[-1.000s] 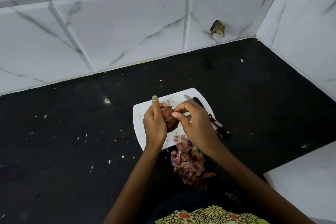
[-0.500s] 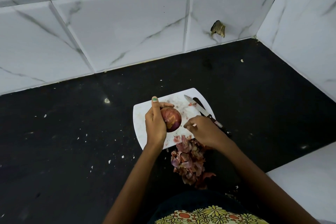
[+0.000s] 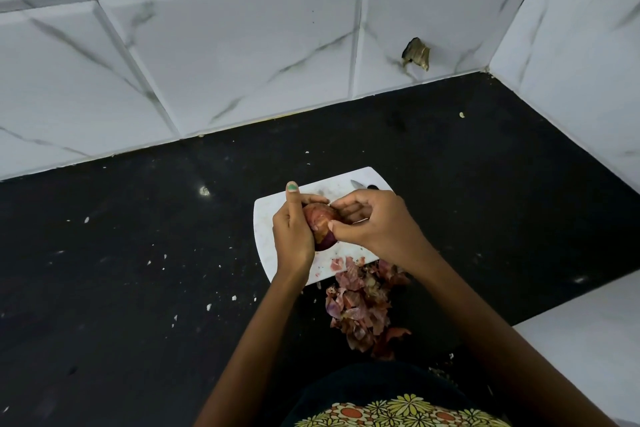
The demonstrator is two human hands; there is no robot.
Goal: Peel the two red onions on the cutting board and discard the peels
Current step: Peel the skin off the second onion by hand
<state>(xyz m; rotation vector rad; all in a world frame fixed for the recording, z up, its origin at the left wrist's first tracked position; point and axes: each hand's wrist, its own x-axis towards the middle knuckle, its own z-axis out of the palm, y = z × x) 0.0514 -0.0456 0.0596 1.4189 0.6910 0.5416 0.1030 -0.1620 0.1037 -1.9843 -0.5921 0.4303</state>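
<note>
A red onion [image 3: 321,222] is held just above the white cutting board [image 3: 268,218]. My left hand [image 3: 292,232] grips it from the left, the thumb pointing up. My right hand [image 3: 375,224] is against the onion's right side, its thumb and fingertips pinching at the skin. Only one onion shows; a second is not visible. A heap of red peels [image 3: 360,305] lies on the black counter at the board's near edge, with a few bits on the board.
A knife's tip [image 3: 358,184] pokes out behind my right hand on the board's far right. The black counter [image 3: 138,253] carries scattered white crumbs. White tiled walls stand behind and to the right. A white surface [image 3: 595,350] sits at lower right.
My right hand had dropped toward the peel heap half a second ago. It has come back up to the onion and pinches its skin. The left hand kept its hold.
</note>
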